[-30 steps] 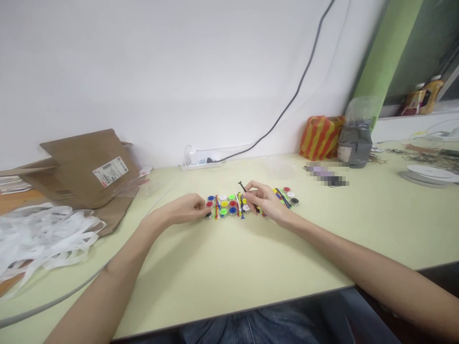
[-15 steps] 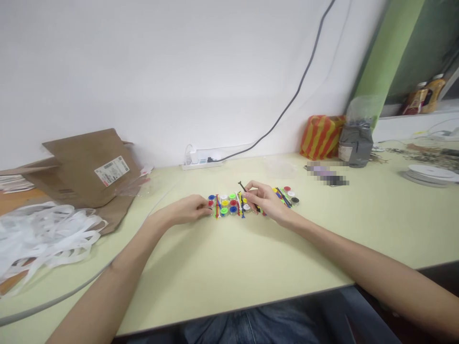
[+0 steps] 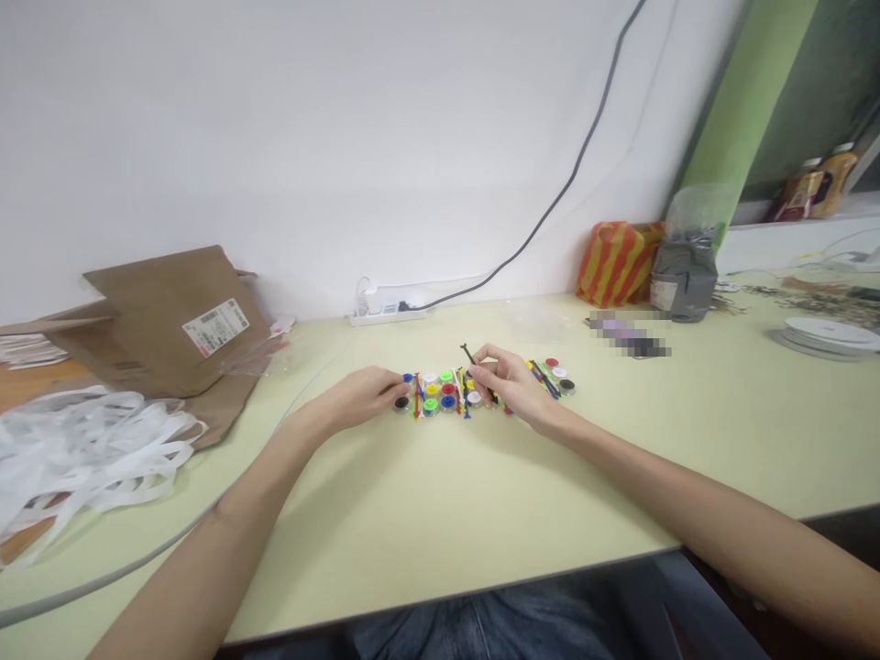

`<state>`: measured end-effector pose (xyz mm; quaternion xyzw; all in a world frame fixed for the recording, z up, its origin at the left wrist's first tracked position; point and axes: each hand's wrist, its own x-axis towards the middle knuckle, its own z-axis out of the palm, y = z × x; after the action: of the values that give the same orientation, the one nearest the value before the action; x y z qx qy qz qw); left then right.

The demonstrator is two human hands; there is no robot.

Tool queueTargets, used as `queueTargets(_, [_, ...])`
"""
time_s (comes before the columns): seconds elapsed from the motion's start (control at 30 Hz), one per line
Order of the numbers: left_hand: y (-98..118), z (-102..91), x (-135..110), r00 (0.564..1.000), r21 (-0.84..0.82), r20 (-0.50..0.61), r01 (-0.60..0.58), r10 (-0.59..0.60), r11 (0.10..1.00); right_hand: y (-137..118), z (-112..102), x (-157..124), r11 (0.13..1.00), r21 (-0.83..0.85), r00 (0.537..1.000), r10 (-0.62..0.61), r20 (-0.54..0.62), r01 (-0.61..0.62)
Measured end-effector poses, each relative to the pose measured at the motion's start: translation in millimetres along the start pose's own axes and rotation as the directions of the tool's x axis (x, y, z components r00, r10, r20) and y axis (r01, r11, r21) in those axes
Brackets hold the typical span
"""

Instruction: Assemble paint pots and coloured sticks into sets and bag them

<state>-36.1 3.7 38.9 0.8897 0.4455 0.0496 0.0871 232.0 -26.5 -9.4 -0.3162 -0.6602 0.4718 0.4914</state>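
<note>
The right hand point(image 3: 512, 390) had thumb and fingers pinched shut on a little black plastic stick point(image 3: 467, 353), which stuck up tilted, clear of the double row of colourful round caps point(image 3: 446, 390) mid-desk. The left hand point(image 3: 364, 396) sat curled at the row's end, can't tell if it gripped anything. Lots of open desk point(image 3: 481, 522) out front, cardboard mailer point(image 3: 171, 335) well off left.

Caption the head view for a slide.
Right hand pinches thin black stick over multicoloured round plastic discs, left hand touching them.
</note>
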Motion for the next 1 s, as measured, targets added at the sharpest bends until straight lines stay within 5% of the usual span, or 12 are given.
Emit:
queueTargets(0.2, [28.1,6.6,2.3,0.949,0.14,-0.293,-0.081,0.119,0.987,-10.4,-0.7,0.0,0.994,-0.109,0.994,-0.028,-0.106,0.016])
queueTargets(0.47, [54.2,37.1,8.2,0.911,0.166,-0.27,-0.276,0.313,0.947,-6.0,3.1,-1.2,0.999,-0.005,0.999,0.032,-0.012,-0.032])
queueTargets(1.0, [55.0,38.2,7.2,0.899,0.254,-0.302,-0.246,0.318,0.935,-9.2,2.5,-4.3,0.995,0.082,0.998,0.065,-0.011,-0.064])
